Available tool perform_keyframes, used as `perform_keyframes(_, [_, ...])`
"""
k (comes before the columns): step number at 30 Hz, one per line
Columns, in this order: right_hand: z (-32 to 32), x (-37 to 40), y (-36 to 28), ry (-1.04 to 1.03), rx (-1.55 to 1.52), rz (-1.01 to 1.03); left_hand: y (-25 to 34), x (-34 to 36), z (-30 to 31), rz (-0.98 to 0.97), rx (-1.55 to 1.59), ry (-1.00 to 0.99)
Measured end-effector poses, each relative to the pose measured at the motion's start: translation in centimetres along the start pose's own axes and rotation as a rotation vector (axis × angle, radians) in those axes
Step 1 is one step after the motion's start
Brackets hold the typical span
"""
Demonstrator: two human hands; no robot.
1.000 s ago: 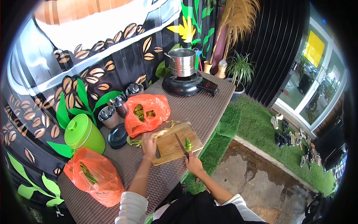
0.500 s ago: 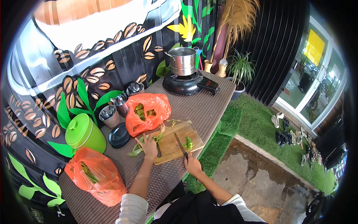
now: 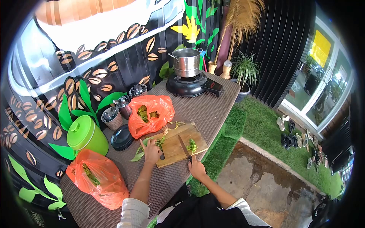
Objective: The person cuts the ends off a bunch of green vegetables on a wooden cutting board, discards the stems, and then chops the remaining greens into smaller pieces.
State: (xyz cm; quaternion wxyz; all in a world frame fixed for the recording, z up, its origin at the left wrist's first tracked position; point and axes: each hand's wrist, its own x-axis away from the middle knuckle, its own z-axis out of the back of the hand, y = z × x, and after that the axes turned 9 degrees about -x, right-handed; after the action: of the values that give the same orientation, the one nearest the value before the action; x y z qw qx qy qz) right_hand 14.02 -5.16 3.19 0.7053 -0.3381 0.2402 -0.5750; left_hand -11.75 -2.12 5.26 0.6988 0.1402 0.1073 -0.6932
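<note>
My left hand (image 3: 153, 152) is at the left end of a wooden cutting board (image 3: 173, 150), its fingers curled down onto green leaves. A broad leaf (image 3: 137, 154) sticks out on the table side of that hand, while thin green stalks (image 3: 161, 142) lie on its other side. My right hand (image 3: 197, 170) is wrapped round the handle of a knife (image 3: 184, 146), whose blade rests low over the board, pointing away from me. Beside the blade sits a small heap of chopped greens (image 3: 192, 146). Pale roots (image 3: 165, 130) trail at the board's far left corner.
An orange plastic bag (image 3: 161, 106) of leaves stands behind the board, another orange bag (image 3: 108, 186) at the left. Dark plates (image 3: 121, 137), cutlery cups (image 3: 113, 121) and a green lidded container (image 3: 89, 135) line the wall side. A steel pot (image 3: 187, 64) tops the stove (image 3: 184, 85).
My left hand's fingers have drawn in from a wider spread, and the broad leaf beside them has shifted slightly. My right hand and the knife have hardly moved.
</note>
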Motion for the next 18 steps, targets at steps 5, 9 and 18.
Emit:
perform_keyframes(5, [0.2,0.1,-0.2,-0.011,0.004,-0.019,-0.2,-0.4,0.7,0.055,0.101,0.106])
perform_keyframes(9, [0.1,0.1,-0.2,-0.013,0.009,-0.014,0.0,-0.7,0.7,0.048,-0.051,0.026])
perform_keyframes(18, [0.0,0.3,0.4,-0.015,-0.005,0.0,0.5,-1.0,-2.0,0.035,-0.182,0.045])
